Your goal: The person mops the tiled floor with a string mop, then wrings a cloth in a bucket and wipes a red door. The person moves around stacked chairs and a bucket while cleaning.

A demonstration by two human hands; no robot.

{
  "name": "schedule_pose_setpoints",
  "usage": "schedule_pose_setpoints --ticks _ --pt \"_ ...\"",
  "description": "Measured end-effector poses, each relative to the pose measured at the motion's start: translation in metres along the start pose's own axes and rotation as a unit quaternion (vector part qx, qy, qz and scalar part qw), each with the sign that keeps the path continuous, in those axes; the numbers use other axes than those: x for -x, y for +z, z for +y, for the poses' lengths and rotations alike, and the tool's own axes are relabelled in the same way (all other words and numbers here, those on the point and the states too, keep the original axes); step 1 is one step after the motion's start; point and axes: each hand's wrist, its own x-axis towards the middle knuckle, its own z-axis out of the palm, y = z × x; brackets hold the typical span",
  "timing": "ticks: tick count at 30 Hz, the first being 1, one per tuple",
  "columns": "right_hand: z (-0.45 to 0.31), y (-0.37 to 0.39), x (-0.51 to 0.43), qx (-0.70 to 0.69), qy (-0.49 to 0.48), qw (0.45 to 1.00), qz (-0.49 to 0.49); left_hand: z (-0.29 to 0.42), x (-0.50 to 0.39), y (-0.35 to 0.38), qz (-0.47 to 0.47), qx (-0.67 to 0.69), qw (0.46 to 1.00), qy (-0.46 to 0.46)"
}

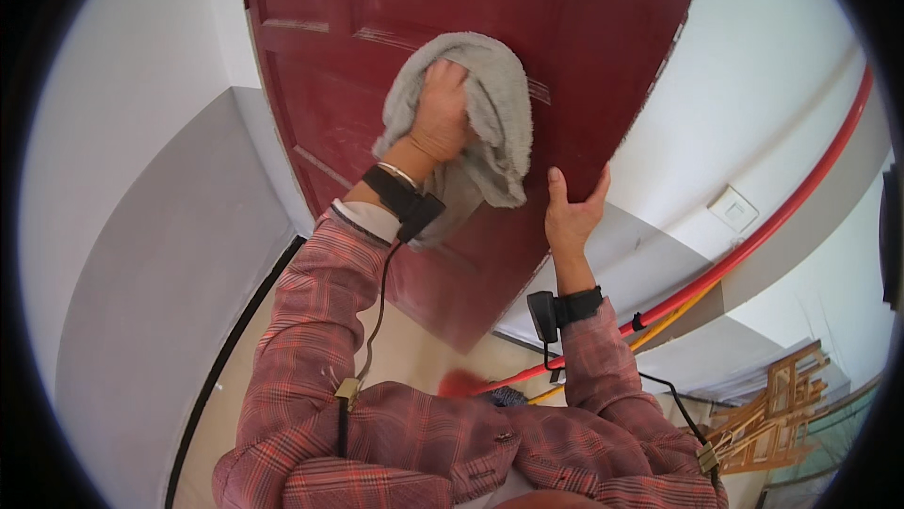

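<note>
A dark red panelled door (593,29) stands before me, with pale streaks along the ledges of its panels. My left hand (443,110) grips a grey fluffy cloth (494,71) and presses it against the middle of the door. Part of the cloth hangs below the wrist, slightly blurred. At the door's right edge, my right hand (573,216) rests with thumb on the face and fingers spread around the edge. Its fingertips beyond the edge are partly hidden. Both wrists wear black strapped devices with cables.
A red pole (798,202) and a yellow pole (678,315) lean along the right wall, near a light switch (734,209). Wooden folded furniture (784,403) stands at lower right. A grey-and-white wall (162,226) closes the left side.
</note>
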Motion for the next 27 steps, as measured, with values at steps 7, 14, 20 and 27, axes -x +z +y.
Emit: schedule_pose_setpoints --ticks 7,14,20,27 --pt "-0.002 -0.001 0.005 -0.040 0.037 0.999 -0.005 -0.119 0.027 -0.044 0.035 -0.082 0.978 -0.189" --pt "0.001 0.006 0.007 0.026 0.000 0.999 0.029 -0.203 0.030 -0.077 0.246 0.143 0.871 -0.400" --pt "0.012 0.009 0.010 0.053 -0.008 0.998 0.046 -0.244 0.030 -0.101 0.134 -0.008 0.974 -0.185" --pt "0.011 0.005 0.012 0.129 0.012 0.990 0.050 -0.314 0.062 -0.113 0.007 -0.099 0.995 0.001"
